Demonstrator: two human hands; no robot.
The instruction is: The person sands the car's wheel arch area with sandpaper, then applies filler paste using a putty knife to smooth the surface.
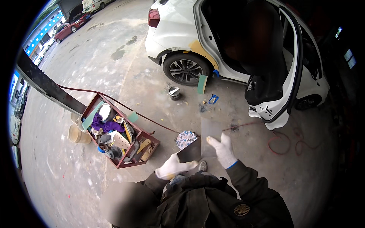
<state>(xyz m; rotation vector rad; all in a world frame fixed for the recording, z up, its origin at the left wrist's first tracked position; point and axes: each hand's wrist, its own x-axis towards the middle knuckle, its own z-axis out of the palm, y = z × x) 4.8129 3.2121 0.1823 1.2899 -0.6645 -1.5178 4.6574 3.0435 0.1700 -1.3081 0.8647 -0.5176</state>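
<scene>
Both of my hands wear white gloves in front of my body. My left hand (175, 168) is closed on a dark flat plate (191, 151), its thumb stretched toward the right. My right hand (223, 150) grips a larger, lighter grey rectangular plate (211, 131) by its right side. The two plates meet or overlap at the middle; whether they touch I cannot tell. Just beyond them, a round pad with a mottled pink and white top (186, 140) is partly covered by the dark plate.
A white car (173, 36) stands ahead with its door open and a yellowish patch above the rear wheel (186, 69). An open can (174, 93) sits nearby. Left is a dark red tool cart (146, 161) full of supplies. A red hose (152, 121) crosses the floor.
</scene>
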